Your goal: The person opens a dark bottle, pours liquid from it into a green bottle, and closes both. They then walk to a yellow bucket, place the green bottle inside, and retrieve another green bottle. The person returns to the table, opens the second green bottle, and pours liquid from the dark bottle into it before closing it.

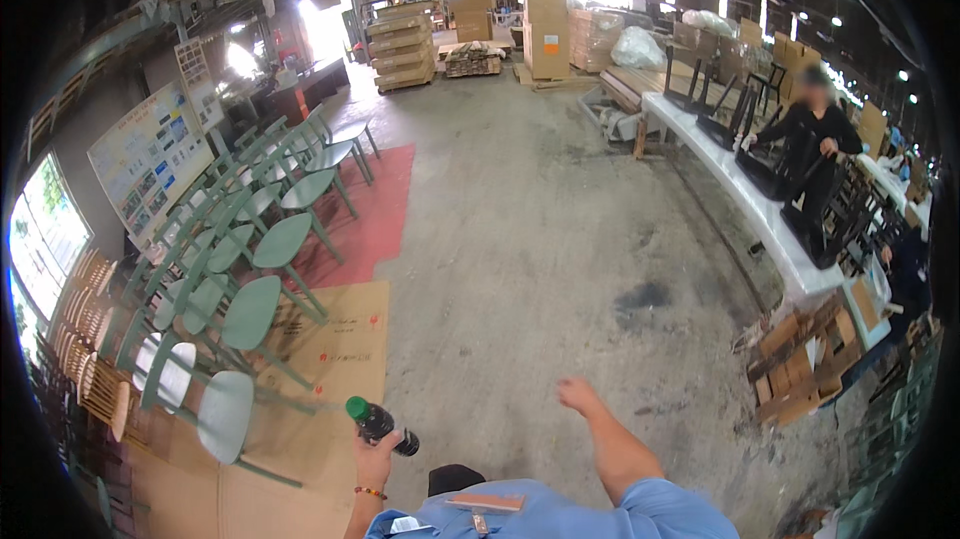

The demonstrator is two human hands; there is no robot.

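Observation:
My left hand (pixel 373 456), with a beaded bracelet at the wrist, is wrapped round a dark bottle (pixel 376 422) with a green cap. The bottle is tilted, its cap toward the upper left. Out in front of my body on the other side is my right hand (pixel 577 395), over the concrete floor and touching nothing that I can see. Its fingers are too small and hidden to read. Closest to the bottle stands a pale green chair (pixel 227 417) on cardboard sheeting (pixel 345 354).
Rows of green chairs (pixel 252 312) line the left, partly on a red mat (pixel 385 209). At right, a person (pixel 815 129) handles black chairs on a long white-covered table (pixel 720 161). Opened cardboard boxes (pixel 805 359) lie below its near end. Stacked cartons (pixel 400 47) stand far ahead.

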